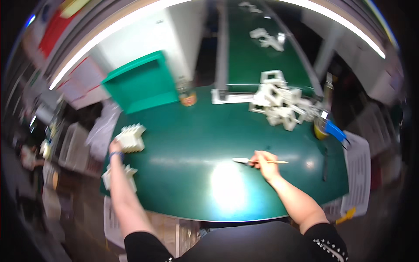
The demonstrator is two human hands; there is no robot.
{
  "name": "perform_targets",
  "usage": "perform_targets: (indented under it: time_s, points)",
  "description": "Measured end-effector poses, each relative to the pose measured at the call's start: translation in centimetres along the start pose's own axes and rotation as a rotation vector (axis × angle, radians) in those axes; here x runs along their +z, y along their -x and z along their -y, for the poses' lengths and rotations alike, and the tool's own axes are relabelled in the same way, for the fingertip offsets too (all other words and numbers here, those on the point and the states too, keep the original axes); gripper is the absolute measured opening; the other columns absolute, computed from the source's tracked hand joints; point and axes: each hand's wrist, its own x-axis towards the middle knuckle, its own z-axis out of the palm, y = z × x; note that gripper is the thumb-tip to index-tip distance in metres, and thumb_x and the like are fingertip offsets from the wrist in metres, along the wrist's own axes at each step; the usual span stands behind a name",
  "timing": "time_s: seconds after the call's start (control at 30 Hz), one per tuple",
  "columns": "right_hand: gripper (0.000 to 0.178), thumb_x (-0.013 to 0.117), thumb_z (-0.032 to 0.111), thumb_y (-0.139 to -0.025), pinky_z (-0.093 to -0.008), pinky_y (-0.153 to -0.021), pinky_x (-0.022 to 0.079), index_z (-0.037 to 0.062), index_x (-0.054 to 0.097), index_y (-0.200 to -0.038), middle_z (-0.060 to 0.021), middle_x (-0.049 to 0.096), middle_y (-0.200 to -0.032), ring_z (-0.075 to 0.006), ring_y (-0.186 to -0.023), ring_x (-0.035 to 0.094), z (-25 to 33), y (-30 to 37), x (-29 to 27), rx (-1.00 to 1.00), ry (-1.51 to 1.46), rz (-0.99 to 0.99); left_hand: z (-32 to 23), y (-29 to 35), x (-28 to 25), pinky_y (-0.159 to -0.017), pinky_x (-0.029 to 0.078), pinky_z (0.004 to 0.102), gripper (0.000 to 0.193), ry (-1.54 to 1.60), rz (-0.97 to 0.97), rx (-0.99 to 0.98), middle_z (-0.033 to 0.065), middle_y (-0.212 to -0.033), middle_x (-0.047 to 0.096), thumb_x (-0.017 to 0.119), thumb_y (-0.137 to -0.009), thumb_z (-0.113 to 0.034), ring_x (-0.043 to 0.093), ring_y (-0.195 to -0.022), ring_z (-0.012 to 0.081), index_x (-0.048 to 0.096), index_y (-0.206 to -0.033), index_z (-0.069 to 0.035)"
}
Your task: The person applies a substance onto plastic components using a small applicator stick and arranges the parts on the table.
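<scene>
At the left of the green table, my left hand (115, 146) is against the outer end of a row of white plastic parts (130, 139). Its fingers look closed on the end part, partly hidden and blurred. A second group of white parts (129, 174) lies nearer me, partly behind my left forearm. My right hand (264, 163) is over the middle right of the table, pinching a small brush (279, 162). The brush has a pale wooden handle pointing right and a whitish end (239, 160) pointing left.
A heap of white frame-shaped parts (279, 98) sits at the foot of a green conveyor (266, 65), which carries more parts. A green bin (144, 105) and a bottle (187, 95) stand at the back left. A blue-handled tool (335, 130) sits in a yellow container (320, 132) at right.
</scene>
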Motion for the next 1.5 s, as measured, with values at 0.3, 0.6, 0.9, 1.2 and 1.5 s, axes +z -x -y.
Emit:
perform_targets:
  time_s: [0.3,0.6,0.9,1.2,1.5]
  points:
    - [0.018,0.06,0.012,-0.088,-0.0277,-0.075,0.047,0.0039,0.059,-0.104,-0.0074,0.063,-0.099,-0.0154,-0.084,0.058,3.1,-1.6,-5.6,-0.543,0.291,-0.213,-8.9,5.6,1.1,-0.103,0.035,0.0424,0.045,-0.136,-0.442,0.273,0.0212,-0.126,0.051,0.062,-0.083,-0.022,0.045,-0.12,0.0362,0.054,-0.121,0.0]
    - [0.034,0.076,0.009,-0.066,-0.0415,-0.072,0.043,0.0078,0.053,-0.091,-0.0091,0.059,-0.085,-0.0302,-0.086,0.057,2.7,-7.0,-11.1,-0.59,1.074,-0.595,-28.5,30.2,-0.2,-0.099,0.037,0.0348,0.028,0.544,0.564,0.8,0.0102,-0.126,0.049,0.06,-0.084,-0.013,0.047,-0.117,0.0223,0.059,-0.111,-0.008]
    - [0.03,0.067,0.009,-0.08,-0.0343,-0.074,0.049,0.0036,0.059,-0.108,-0.0125,0.063,-0.093,-0.0258,-0.083,0.061,6.5,0.1,-3.5,-0.799,0.433,0.009,-32.9,41.7,3.0,-0.094,0.045,0.0382,0.073,0.754,0.821,0.715,0.0092,-0.14,0.037,0.074,-0.074,-0.016,0.043,-0.124,0.0232,0.039,-0.139,-0.015]
    - [0.017,0.054,0.016,-0.092,-0.0329,-0.064,0.051,0.0026,0.062,-0.097,-0.0105,0.067,-0.084,-0.0215,-0.073,0.065,-3.1,-0.4,0.3,-0.011,-0.479,0.172,-32.3,43.8,7.4,-0.099,0.043,0.0313,0.057,1.09,1.162,0.283,0.0083,-0.132,0.046,0.067,-0.081,-0.006,0.046,-0.122,0.02,0.043,-0.133,-0.005]
    - [0.052,0.033,0.045,-0.099,-0.0274,-0.071,0.046,0.0009,0.052,-0.118,-0.012,0.051,-0.108,-0.0155,-0.087,0.053,2.9,0.4,-1.4,-0.64,0.232,-0.117,-31.2,42.5,8.5,-0.085,0.054,0.0375,0.06,1.352,1.152,-0.147,0.019,-0.127,0.051,0.065,-0.086,-0.019,0.057,-0.111,0.0289,0.031,-0.133,-0.006]
